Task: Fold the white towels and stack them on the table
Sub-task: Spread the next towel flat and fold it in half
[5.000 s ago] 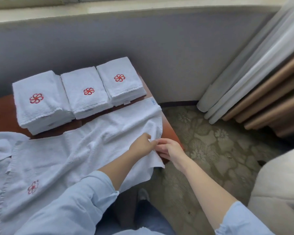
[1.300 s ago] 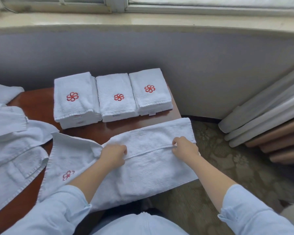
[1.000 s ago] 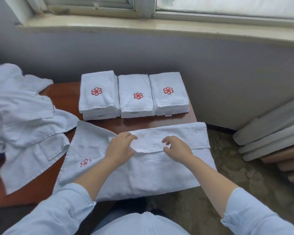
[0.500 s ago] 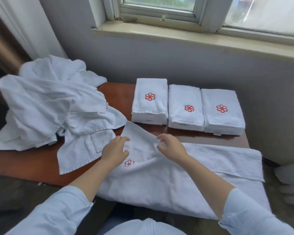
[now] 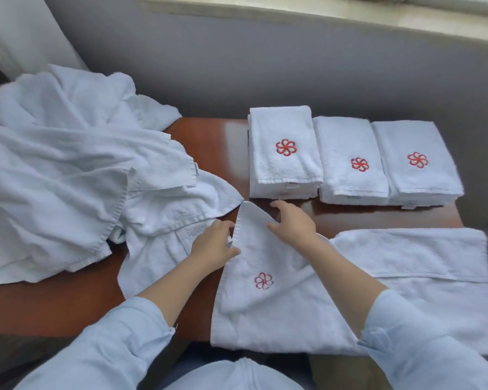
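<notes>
Two hands on half-folded towel (image 5: 268,313): left hand (image 5: 213,246) pinches its left edge, right hand (image 5: 295,223) grips far corner; three folded stacks (image 5: 350,164) behind.

Three folded stacks (image 5: 350,161) sit side by side along the back edge of the table (image 5: 68,305), toward its right corner. A heap of loose towels (image 5: 68,170) covers the left end. The half-folded towel (image 5: 406,277) lies along the front edge at right, overhanging it, its left corner between the left hand (image 5: 213,246) and the right hand (image 5: 295,225).
</notes>
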Available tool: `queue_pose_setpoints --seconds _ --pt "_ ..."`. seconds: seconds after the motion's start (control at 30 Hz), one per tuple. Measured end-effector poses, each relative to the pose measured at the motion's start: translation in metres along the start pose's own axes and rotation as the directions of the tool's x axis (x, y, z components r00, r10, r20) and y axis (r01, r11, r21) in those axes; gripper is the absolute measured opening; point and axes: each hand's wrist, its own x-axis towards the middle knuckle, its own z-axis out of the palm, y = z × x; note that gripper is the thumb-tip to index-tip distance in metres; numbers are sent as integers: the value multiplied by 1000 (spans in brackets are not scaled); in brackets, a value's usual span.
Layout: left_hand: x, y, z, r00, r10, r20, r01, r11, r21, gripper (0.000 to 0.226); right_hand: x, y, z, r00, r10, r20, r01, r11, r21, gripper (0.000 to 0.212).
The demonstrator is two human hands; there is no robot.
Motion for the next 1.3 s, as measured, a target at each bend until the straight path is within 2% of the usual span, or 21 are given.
queue_pose_setpoints --seconds 0.1,0.2,0.3,0.47,0.63,0.7,0.8,0.9,0.93,1.03,1.1,1.3 --pt "7 0 1 1000 1 17 -1 999 41 56 -8 -3 4 999 -26 -43 26 1000 -4 16" --pt "9 1 1 1000 7 1 -7 999 31 37 -18 -7 -2 988 -92 -128 105 990 98 11" --pt "7 3 0 1000 2 -19 -3 999 -50 20 -25 -10 -17 967 -159 -201 196 964 178 6" --pt "0 6 -8 999 27 29 -19 962 -272 21 -32 -25 -40 936 -216 -278 270 947 174 3" --pt "-8 2 -40 980 -86 -182 9 922 -386 14 -36 -35 -49 911 -226 -345 301 936 182 4" --pt "-11 -5 -52 962 -130 -241 19 909 -416 10 -39 -39 -47 905 -272 -326 337 927 162 3" --pt "-12 -18 -58 953 -186 -239 39 859 -511 4 -46 -45 -37 894 -353 -275 395 911 116 5" --pt "-11 -27 -61 937 -252 -242 75 822 -565 7 -53 -44 -19 888 -400 -225 432 895 113 4" --pt "-9 -30 -61 927 -280 -251 92 816 -570 8 -56 -43 -12 897 -410 -164 432 893 126 5" --pt "-4 -38 -59 883 -358 -302 137 814 -564 8 -62 -37 9 901 -410 140 388 908 158 18" --pt "-2 -41 -54 875 -376 -304 170 828 -534 15 -64 -29 20 892 -391 227 368 919 140 23" --pt "-9 -31 -35 906 -407 -113 323 841 -433 60 -55 -11 28 952 -294 82 291 955 51 27"
